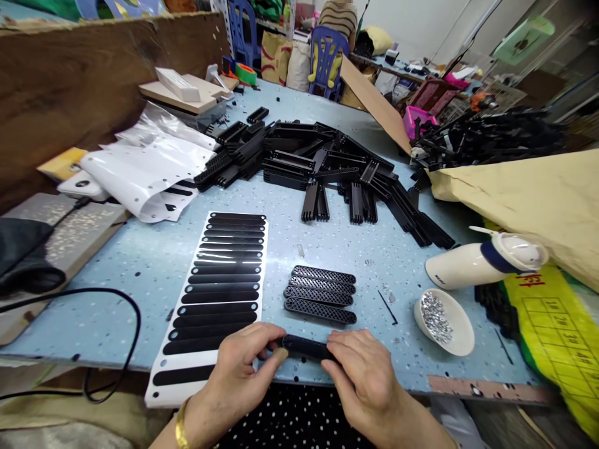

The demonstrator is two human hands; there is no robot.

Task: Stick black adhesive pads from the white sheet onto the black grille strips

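Note:
Both of my hands grip one long black plastic strip (303, 347) at the near table edge. My left hand (243, 368) pinches its left end with thumb and fingers closed. My right hand (362, 368) closes over its right end. Just beyond lie several black perforated strips (321, 294) side by side. To the left sits a white backing sheet (213, 299) carrying several black adhesive strips.
A large heap of black plastic parts (322, 165) fills the far middle of the blue table (374, 249). A white bowl of small shiny pieces (443, 321) and a lying white bottle (484, 260) are at right. Plastic bags (150, 165) and a black cable (107, 312) lie left.

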